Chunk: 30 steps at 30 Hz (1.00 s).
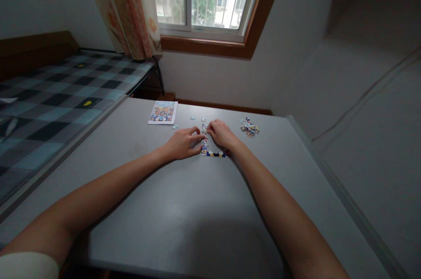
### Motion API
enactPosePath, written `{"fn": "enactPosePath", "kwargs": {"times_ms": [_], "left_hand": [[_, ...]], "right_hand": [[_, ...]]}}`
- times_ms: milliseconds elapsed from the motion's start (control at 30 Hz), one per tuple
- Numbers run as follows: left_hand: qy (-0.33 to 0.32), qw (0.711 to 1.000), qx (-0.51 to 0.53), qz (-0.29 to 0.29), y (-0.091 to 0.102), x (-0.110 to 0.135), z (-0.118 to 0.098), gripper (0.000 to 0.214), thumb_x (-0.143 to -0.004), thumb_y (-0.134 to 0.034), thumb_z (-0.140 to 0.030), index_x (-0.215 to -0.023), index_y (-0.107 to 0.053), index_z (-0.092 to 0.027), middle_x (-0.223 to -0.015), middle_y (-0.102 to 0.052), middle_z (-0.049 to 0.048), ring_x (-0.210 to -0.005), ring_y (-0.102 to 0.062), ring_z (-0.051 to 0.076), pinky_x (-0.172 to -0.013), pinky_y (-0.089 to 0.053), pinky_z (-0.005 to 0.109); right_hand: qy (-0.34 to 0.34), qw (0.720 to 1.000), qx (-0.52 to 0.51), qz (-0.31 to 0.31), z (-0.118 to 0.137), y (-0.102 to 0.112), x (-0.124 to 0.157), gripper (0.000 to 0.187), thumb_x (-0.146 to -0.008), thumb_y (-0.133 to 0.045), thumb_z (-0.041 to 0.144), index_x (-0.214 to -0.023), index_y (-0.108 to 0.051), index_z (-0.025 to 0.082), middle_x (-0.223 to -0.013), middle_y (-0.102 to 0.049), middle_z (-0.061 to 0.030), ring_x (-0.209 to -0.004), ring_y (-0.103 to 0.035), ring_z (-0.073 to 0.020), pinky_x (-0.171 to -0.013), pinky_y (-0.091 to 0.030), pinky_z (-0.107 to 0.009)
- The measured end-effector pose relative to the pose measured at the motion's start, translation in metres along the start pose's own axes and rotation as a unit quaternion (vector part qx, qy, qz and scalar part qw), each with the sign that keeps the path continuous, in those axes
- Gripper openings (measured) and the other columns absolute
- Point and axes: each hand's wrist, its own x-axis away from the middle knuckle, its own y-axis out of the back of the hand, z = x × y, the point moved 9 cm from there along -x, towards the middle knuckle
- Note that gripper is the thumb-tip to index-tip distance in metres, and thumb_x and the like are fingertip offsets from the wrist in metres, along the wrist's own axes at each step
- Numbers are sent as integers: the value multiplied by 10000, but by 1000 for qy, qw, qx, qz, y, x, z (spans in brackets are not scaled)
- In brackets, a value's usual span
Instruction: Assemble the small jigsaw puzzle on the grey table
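A partly joined jigsaw puzzle (pixel 215 154) lies on the grey table, forming an L from a left column and a bottom row. My left hand (pixel 184 143) rests at the outer side of the column, fingers apart, with its fingertips against the edge. Over the inner side of the same column, my right hand (pixel 222 134) has its fingers pinched at a small puzzle piece (pixel 204 128) near the top. The right wrist covers the end of the bottom row. One loose puzzle piece (pixel 203 119) sits just beyond the column.
A pile of puzzle pieces (pixel 250 129) lies to the right. Left of the puzzle are a printed picture sheet (pixel 163 112) and a few stray pieces (pixel 175 126). A bed with a checked cover (pixel 108 77) adjoins the table's left side; walls stand behind and right.
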Motion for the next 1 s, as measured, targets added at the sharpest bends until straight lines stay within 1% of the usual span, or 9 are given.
{"fn": "enactPosePath", "kwargs": {"times_ms": [233,533,633,767,867,1000], "left_hand": [[-3,1000,0,3,0,0,-1,355,-903,-517,-397,-1192,-662,-251,-1126,-614,71,-881,-642,193,-831,-496,355],[1,1000,2,4,2,0,-2,349,-904,-519,-399,-1182,-670,-251,-1112,-620,70,-879,-644,200,-827,-501,362],[2,1000,6,-5,3,1,-2,343,-900,-524,-393,-1178,-672,-255,-1159,-607,77,-881,-648,197,-835,-505,367],[-12,1000,13,-12,4,1,-3,335,-898,-526,-359,-1186,-658,-250,-1254,-593,73,-987,-642,218,-891,-498,383],[-19,1000,11,-3,3,0,-5,331,-909,-513,-345,-1194,-646,-244,-1244,-619,62,-1013,-639,219,-908,-493,384],[-19,1000,9,4,3,-2,-7,328,-906,-517,-340,-1181,-652,-224,-1225,-640,64,-994,-650,223,-899,-500,387]], "right_hand": [[5,1000,29,-7,3,5,2,155,-941,-519,221,-981,-658,166,-1055,-623,-103,-1004,-549,-224,-856,-399,-324],[7,999,32,-11,5,8,2,176,-943,-508,225,-978,-673,173,-1044,-636,-99,-993,-557,-224,-832,-390,-317],[2,1000,30,-10,5,10,3,180,-935,-515,219,-967,-686,178,-1036,-640,-98,-984,-564,-218,-825,-390,-310],[-8,1000,13,-10,5,12,3,140,-900,-574,227,-930,-706,189,-990,-645,-75,-931,-579,-194,-803,-396,-290],[-20,1000,-2,-24,4,13,2,117,-879,-604,226,-906,-713,193,-971,-650,-61,-899,-588,-180,-791,-401,-284],[-31,999,-4,-42,4,12,2,132,-880,-587,221,-881,-716,193,-975,-665,-64,-901,-595,-186,-802,-405,-295]]}}
